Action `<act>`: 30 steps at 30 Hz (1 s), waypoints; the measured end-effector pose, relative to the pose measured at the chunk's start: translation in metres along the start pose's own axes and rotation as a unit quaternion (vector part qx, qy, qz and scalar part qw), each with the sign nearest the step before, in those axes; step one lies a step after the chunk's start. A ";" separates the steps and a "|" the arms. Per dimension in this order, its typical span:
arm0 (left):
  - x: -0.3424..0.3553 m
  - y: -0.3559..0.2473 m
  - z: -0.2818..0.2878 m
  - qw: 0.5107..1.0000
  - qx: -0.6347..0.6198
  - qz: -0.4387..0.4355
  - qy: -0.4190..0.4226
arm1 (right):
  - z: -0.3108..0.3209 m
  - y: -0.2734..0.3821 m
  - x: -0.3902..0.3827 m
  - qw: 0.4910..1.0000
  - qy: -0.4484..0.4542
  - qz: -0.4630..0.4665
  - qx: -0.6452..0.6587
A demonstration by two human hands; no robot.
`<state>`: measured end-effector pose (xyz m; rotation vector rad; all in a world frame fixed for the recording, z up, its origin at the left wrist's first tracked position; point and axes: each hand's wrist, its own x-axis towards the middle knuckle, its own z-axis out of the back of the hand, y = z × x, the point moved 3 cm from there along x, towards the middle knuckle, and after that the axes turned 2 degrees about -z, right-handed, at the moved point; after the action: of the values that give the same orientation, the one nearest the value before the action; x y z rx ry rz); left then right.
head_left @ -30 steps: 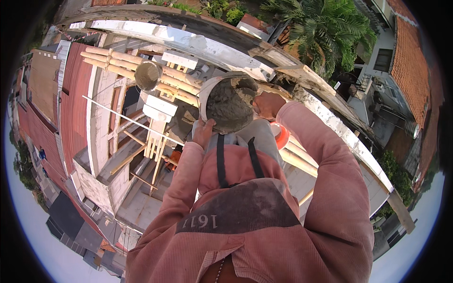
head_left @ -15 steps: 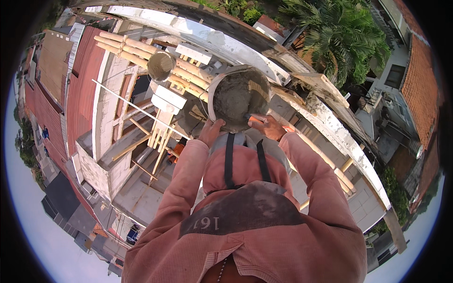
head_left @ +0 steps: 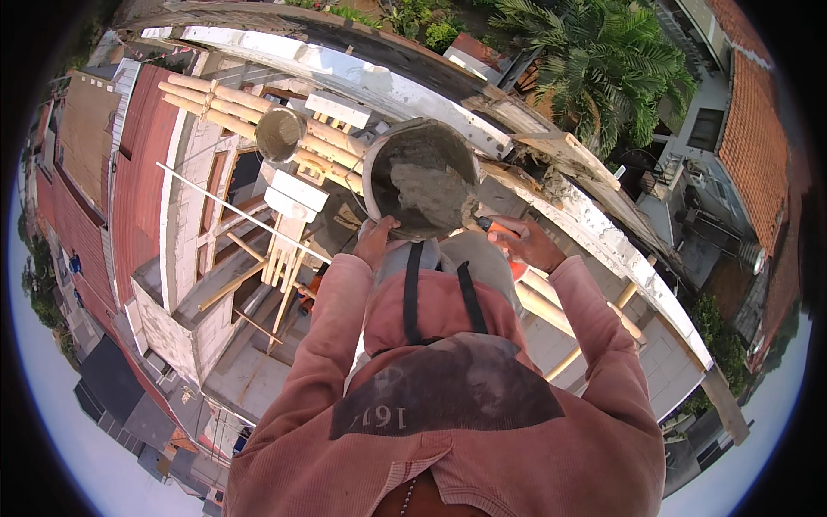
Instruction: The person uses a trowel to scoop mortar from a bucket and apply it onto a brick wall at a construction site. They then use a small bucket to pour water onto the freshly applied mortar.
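A bucket (head_left: 422, 177) of wet grey mortar sits in front of me, tilted over my legs in grey trousers. My left hand (head_left: 377, 237) is closed on its lower left rim. My right hand (head_left: 525, 241) grips a trowel (head_left: 493, 226) by its orange and black handle, just outside the lower right rim. Its blade is hard to make out against the mortar. Part of a red object shows beneath my right hand, too hidden to name.
A smaller bucket (head_left: 277, 135) rests on bamboo poles (head_left: 194, 101) at upper left, near pale blocks (head_left: 293, 196). A whitewashed wall edge (head_left: 310, 60) curves along the drop to gardens and roofs. A person in orange (head_left: 312, 289) is partly visible below.
My right hand and trowel have come out of the bucket and moved down and right past its rim. My left hand stays on the rim. The camera has shifted slightly.
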<state>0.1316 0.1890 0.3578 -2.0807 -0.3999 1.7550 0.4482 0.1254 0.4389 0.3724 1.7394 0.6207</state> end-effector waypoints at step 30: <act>0.001 -0.006 0.005 1.000 -0.011 -0.014 0.007 | 0.064 0.015 -0.023 0.735 -0.307 -0.089 -0.598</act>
<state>0.1270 0.1954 0.3586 -2.0911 -0.4428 1.7259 0.5147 0.1382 0.4550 -0.4727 0.4834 1.1677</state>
